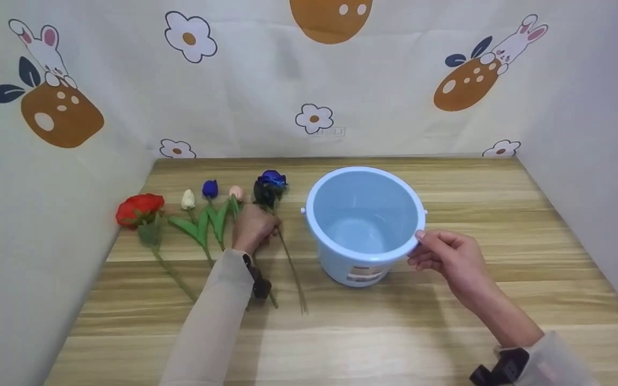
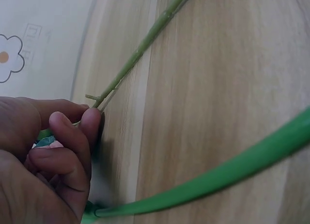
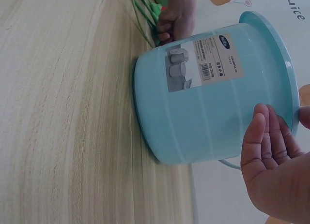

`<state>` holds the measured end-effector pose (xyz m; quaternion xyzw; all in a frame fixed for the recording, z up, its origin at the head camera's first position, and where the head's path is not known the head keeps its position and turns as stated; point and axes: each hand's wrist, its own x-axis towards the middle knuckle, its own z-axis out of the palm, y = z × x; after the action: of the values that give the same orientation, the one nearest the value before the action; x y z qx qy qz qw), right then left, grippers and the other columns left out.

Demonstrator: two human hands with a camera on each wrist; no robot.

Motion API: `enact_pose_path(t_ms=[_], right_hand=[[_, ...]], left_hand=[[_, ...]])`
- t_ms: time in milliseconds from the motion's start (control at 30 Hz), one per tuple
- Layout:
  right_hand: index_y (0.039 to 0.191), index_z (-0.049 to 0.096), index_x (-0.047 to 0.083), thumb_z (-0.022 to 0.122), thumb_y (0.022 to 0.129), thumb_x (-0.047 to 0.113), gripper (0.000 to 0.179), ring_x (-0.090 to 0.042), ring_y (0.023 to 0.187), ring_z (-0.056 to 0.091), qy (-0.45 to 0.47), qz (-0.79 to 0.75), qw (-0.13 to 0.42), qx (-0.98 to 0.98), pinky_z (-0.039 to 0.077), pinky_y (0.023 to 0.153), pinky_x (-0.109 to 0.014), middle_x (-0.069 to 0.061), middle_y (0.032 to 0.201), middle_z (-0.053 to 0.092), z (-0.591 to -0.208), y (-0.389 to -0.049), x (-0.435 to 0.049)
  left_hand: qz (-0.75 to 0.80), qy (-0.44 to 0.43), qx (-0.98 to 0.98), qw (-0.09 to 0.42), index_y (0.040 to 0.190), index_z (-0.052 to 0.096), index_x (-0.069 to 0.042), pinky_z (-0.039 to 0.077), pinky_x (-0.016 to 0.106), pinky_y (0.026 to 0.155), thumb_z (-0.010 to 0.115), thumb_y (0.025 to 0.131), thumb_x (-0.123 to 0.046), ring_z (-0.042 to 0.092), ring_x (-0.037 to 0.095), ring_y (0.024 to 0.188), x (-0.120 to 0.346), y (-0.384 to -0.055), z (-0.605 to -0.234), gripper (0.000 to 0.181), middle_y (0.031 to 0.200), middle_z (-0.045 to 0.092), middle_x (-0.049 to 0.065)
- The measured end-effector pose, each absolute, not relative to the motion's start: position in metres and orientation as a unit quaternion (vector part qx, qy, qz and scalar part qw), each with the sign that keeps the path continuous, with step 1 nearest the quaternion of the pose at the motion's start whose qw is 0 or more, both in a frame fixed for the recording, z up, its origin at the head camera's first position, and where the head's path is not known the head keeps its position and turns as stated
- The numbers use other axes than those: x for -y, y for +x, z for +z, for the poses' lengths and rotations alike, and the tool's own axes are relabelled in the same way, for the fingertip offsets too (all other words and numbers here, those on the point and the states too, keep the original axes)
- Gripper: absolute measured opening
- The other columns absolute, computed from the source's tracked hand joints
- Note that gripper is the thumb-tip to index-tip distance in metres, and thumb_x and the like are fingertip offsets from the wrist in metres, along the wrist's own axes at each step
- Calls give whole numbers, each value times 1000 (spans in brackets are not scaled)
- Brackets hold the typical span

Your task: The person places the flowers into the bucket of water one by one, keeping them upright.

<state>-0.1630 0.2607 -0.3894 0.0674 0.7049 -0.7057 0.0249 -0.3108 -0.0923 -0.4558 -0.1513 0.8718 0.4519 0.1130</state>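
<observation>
A light blue bucket stands upright on the wooden table, its inside visible from above. My right hand pinches the near right of its rim, thumb on top and fingers beneath. The right wrist view shows a printed label on the bucket wall. Left of the bucket, my left hand pinches the green stem of a blue rose just below its dark leaves. The rose lies along the tabletop. Right beside that hand is a pink tulip, its stem partly hidden under my wrist.
Further left on the table lie a blue tulip, a white tulip and a large red flower, stems toward me. A patterned cloth wall rises behind the table and along both sides.
</observation>
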Motion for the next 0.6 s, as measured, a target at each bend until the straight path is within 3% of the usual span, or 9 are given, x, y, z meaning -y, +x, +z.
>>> enact_pose_path(t_ms=[267,467,600], right_hand=[[92,77,6,65,105,14,19,-16,72,74,64,-704,27,-707,65,71,-30,-5,80,77,-391,-163,-260],[89,77,7,64,105,12,20,-16,71,74,65,-711,22,-700,65,70,-30,-5,78,77,-391,-163,-259],[89,77,7,65,105,12,20,-16,71,74,62,-715,20,-696,65,69,-30,-6,78,77,-391,-162,-259]], left_hand=[[467,-160,-862,114,77,75,-4,51,24,43,66,90,-5,60,11,45,93,-308,-452,16,64,72,3],[548,-138,-820,94,72,67,2,53,26,43,59,86,8,61,13,43,94,-305,-453,17,59,66,7],[550,-132,-821,85,65,64,-2,56,27,46,60,85,8,64,13,44,95,-303,-451,22,58,66,6]])
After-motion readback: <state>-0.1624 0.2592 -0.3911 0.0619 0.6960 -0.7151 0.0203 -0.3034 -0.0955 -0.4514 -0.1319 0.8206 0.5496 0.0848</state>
